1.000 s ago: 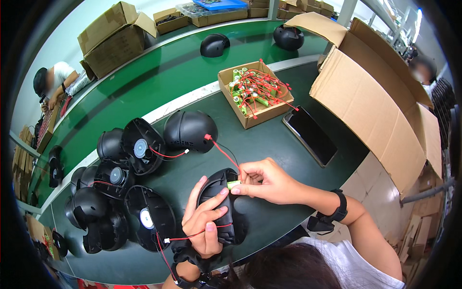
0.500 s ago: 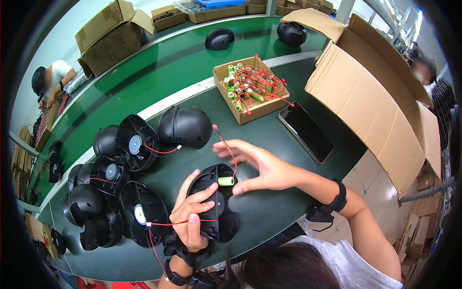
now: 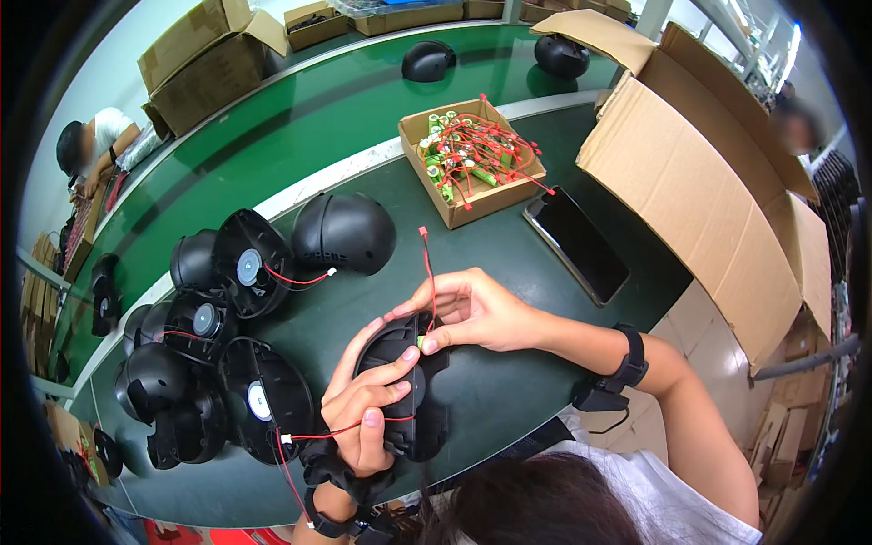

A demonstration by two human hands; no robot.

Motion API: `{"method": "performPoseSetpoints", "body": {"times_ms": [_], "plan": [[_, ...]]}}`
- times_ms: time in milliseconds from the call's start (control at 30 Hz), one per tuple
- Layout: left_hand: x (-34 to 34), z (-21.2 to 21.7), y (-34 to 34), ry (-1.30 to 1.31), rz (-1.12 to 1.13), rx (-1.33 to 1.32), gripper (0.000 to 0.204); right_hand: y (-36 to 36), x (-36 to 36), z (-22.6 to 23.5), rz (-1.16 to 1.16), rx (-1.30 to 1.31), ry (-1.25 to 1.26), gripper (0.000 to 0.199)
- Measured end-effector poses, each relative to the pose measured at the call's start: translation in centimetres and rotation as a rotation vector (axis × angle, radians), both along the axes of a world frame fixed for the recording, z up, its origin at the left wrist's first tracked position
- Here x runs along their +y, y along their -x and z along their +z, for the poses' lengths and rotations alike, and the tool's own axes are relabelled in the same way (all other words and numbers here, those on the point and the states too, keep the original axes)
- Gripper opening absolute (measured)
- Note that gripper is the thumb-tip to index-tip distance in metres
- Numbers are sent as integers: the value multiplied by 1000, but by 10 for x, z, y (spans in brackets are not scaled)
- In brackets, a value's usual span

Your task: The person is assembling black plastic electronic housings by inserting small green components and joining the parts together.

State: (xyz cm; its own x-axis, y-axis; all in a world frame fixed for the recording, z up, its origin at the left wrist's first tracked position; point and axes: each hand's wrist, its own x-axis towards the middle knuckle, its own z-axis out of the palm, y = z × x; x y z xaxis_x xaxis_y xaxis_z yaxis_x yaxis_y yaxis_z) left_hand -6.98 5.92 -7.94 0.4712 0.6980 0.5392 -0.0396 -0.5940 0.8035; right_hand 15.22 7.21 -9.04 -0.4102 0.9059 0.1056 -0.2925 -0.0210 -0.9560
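Black housing [image 3: 404,386]: gripped in both hands just above the near edge of the worktop [image 3: 509,400], open side up, thin red wire crossing its lower part.
Left hand [image 3: 363,409]: fingers curled around the housing's left side, thumb laid over its lower face, holding it firm.
Right hand [image 3: 472,309]: fingertips pinched narrow on a small green-yellow part at the housing's upper rim; red lead [image 3: 427,263] rising from between the fingers to a small red plug.
Wrist strap [image 3: 622,368]: black, on the right forearm, near the worktop's near edge.
Stack of black housings [image 3: 209,363]: crowded toward the left end of the worktop, several showing round speaker centres and red wires.
Dark flat phone-like slab [image 3: 577,243]: lying flat toward the right edge.
Small open carton [image 3: 472,163]: near the far edge, filled with green cells and red leads.
Large cardboard box [image 3: 699,182]: at the right edge, flaps open.
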Motion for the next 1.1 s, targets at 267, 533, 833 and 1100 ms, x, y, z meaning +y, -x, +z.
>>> {"method": "performPoseSetpoints", "body": {"times_ms": [267, 533, 833, 1100], "plan": [[1, 5, -2, 2, 93, 6, 39, -1, -20, 37, -446, -602, -763, 17], [-1, 3, 3, 7, 66, 53, 45, -7, -39, 55, -528, -837, -763, 8], [-3, 3, 0, -5, 115, 29, 41, -6, -45, 46, -453, -728, -569, 7], [-5, 10, -1, -132, -19, 201, 38, 18, -24, 60, -300, -716, -1124, 12]]}}
